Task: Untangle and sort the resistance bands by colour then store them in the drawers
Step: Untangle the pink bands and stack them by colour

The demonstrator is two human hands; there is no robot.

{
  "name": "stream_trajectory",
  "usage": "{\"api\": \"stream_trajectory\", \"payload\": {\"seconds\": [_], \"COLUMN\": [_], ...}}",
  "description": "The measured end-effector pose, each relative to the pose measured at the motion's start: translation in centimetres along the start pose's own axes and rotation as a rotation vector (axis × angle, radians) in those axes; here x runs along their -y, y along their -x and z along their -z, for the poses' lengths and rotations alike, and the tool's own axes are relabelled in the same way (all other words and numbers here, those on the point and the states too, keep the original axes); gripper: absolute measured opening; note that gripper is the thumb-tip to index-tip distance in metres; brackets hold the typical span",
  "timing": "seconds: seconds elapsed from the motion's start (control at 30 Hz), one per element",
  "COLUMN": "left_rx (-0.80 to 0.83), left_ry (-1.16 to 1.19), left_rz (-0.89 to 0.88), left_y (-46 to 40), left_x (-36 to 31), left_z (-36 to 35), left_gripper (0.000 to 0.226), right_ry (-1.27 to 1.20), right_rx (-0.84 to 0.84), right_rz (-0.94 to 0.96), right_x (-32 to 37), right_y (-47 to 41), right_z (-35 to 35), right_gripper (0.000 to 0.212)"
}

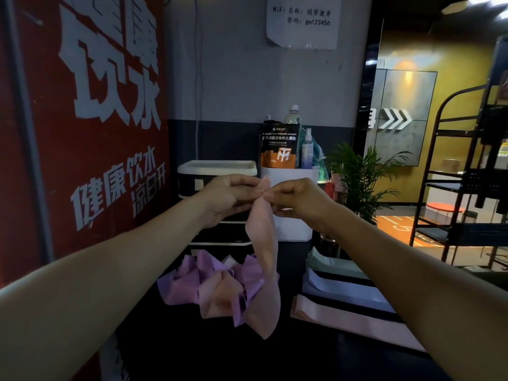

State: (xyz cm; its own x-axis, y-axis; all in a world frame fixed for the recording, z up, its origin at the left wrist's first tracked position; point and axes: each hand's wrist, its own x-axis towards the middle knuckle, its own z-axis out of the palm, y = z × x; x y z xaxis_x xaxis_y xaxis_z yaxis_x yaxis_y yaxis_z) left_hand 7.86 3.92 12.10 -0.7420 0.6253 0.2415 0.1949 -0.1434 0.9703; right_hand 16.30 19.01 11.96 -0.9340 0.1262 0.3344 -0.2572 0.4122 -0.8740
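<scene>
black pouch (279, 145) reads "multivitamin powder"; wall notice (302, 20) reads "gm123456".

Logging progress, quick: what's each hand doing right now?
Left hand: fingers pinching the pink resistance band's top end.
Right hand: pinching the same end.

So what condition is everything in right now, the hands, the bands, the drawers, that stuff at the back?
Left hand: pinching the pink band's top.
Right hand: pinching the same spot.
Pink band: held up, hanging down to the pile.
Band pile: crumpled, purple and pink mixed.
Sorted bands: flat, in separate stacks by colour.
Drawer unit: drawers look closed.
Spray bottle: upright in the white bin.
</scene>
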Motion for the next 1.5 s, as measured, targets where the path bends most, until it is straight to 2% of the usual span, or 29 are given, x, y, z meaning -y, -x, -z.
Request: {"api": "stream_trajectory", "payload": {"seconds": [0.1,0.2,0.27,0.37,0.53,0.63,0.7,0.87,1.0,1.1,1.2,1.27,1.4,1.5], "left_rx": [-0.072,-0.087,-0.085,-0.052,0.110,0.203,0.205,0.144,0.094,0.054,-0.003,-0.040,-0.084,-0.019], "left_ry": [-0.004,-0.049,-0.128,-0.204,-0.101,-0.046,-0.018,0.027,-0.005,-0.011,-0.040,-0.117,-0.212,-0.246], "left_rz": [-0.018,0.021,0.071,0.142,0.177,0.194,0.180,0.093,0.028,-0.009,-0.033,-0.059,-0.097,-0.100], "left_y": [0.0,0.2,0.3,0.5,0.7,0.7,0.7,0.4,0.2,0.0,-0.3,-0.4,-0.4,-0.2], "left_x": [0.2,0.2,0.2,0.2,-0.1,-0.2,-0.2,-0.4,-0.7,-1.1,-1.5,-1.6,-1.5,-1.2], "left_z": [0.2,0.8,0.9,0.1,-1.1,-1.4,-1.9,-2.5,-3.0,-3.5,-4.3,-4.7,-4.9,-5.1], "left_gripper": [0.017,0.018,0.021,0.022,0.021,0.027,0.024,0.020,0.016,0.012,0.007,0.002,0.028,0.032], "right_ry": [-0.002,-0.175,-0.259,-0.361,-0.526,-0.470,-0.430,-0.122,-0.123,0.024,0.192,0.275,0.347,0.356], "right_rx": [-0.074,-0.166,-0.160,-0.138,-0.198,-0.193,-0.173,-0.136,-0.131,-0.120,-0.193,-0.260,-0.279,-0.291], "right_rz": [-0.023,-0.074,-0.085,-0.093,-0.107,-0.120,-0.115,-0.082,-0.052,0.027,0.116,0.139,0.171,0.170], "right_x": [-0.1,-0.2,-0.1,0.2,0.6,0.4,0.1,-0.4,-0.2,0.1,0.4,0.4,0.7,0.9], "right_y": [-0.1,-0.3,-0.4,-0.5,-0.3,0.0,0.1,0.5,1.0,1.2,1.2,1.3,1.8,2.0], "right_z": [0.5,1.5,1.7,1.1,1.0,1.0,1.2,1.7,2.1,2.3,2.4,2.6,2.9,3.1], "right_gripper": [0.013,0.018,0.019,0.018,0.018,0.021,0.023,0.018,0.016,0.015,0.010,0.017,0.029,0.037]}}
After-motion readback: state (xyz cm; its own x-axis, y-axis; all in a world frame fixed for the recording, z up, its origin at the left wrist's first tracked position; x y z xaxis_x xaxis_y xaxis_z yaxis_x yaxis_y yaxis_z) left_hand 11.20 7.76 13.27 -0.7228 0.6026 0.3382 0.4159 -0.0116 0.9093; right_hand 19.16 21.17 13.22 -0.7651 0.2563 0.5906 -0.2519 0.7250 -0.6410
